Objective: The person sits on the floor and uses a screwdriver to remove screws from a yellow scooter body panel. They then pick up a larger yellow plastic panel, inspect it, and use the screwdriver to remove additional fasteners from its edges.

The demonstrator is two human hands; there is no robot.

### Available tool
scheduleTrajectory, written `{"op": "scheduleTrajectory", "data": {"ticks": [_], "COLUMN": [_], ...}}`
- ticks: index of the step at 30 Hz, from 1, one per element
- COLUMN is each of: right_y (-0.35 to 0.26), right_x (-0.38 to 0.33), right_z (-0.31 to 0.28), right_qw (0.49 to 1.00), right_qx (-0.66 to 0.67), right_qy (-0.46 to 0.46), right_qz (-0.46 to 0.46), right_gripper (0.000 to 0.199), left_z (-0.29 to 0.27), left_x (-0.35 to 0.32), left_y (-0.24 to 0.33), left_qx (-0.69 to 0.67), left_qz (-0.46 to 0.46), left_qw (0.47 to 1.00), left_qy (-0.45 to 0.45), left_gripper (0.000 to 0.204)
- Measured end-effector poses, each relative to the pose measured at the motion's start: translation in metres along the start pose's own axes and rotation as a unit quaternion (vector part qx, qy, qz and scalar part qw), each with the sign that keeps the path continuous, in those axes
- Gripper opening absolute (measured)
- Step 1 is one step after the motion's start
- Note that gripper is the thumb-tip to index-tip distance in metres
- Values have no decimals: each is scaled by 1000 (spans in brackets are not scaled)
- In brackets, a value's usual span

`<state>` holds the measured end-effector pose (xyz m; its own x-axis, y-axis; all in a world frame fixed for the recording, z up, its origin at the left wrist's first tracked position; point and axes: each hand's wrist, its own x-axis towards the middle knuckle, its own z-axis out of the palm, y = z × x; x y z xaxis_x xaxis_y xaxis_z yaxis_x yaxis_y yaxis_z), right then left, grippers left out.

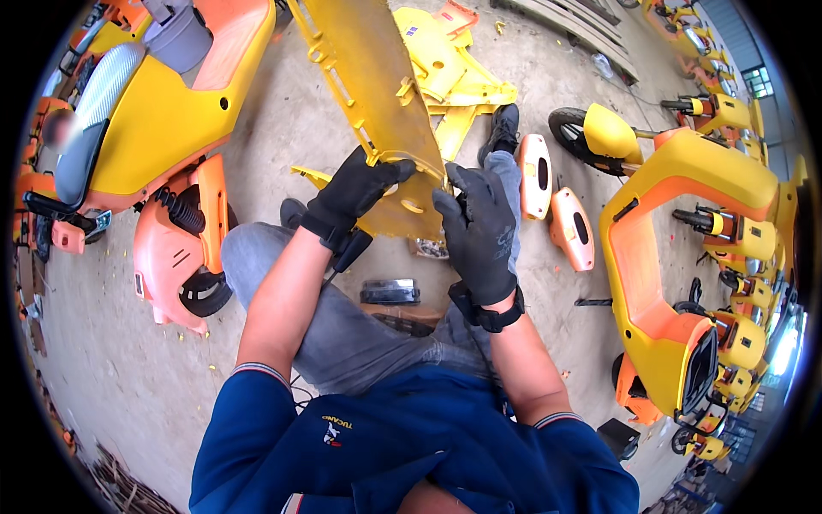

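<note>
A long yellow plastic body panel [384, 81] is held up in front of me, its ribbed, clip-lined inner side in view. My left hand [355, 188], in a black glove, is closed on the panel's left edge near its lower end, the thumb lying across the inner side. At the opposite edge my right hand [481, 224], gloved too, pinches the panel between thumb and forefinger; the fingertips partly hide that edge. Beyond the panel, more yellow plastic panels [437, 64] lie heaped on the floor.
Yellow-and-orange scooters stand at the left [163, 128] and right [629, 283]. Two orange oval covers [536, 176] [572, 230] lie right of my leg. Between my knees sits a clear-topped box [390, 291]. A wooden pallet [574, 30] lies at the back.
</note>
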<state>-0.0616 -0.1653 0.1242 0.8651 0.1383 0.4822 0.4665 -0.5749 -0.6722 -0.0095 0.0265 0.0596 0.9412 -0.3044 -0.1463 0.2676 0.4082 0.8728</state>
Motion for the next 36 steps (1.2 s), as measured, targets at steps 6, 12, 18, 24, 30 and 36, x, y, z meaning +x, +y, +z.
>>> {"op": "scheduleTrajectory", "data": {"ticks": [6, 12, 18, 24, 30, 36], "right_y": [7, 14, 7, 6, 6, 17], "right_x": [-5, -7, -7, -8, -15, -26], "right_z": [7, 12, 11, 9, 8, -5], "right_qw": [1000, 999, 998, 998, 989, 973], "right_qx": [-10, -10, -1, -6, 91, 161], "right_qy": [26, 44, 61, 64, 98, 59], "right_qz": [-4, -31, -22, 2, 59, 156], "right_gripper": [32, 34, 35, 37, 29, 24], "left_z": [3, 5, 7, 1, 0, 3], "left_x": [-1, -3, -2, 1, 3, 2], "left_y": [0, 5, 6, 0, -2, 0], "left_qx": [45, 39, 49, 73, 55, 40], "left_qz": [9, 8, 16, 13, 15, 20], "left_qw": [999, 999, 999, 997, 998, 999], "left_qy": [5, 17, 14, 11, 13, 2], "left_gripper": [31, 38, 38, 35, 35, 35]}}
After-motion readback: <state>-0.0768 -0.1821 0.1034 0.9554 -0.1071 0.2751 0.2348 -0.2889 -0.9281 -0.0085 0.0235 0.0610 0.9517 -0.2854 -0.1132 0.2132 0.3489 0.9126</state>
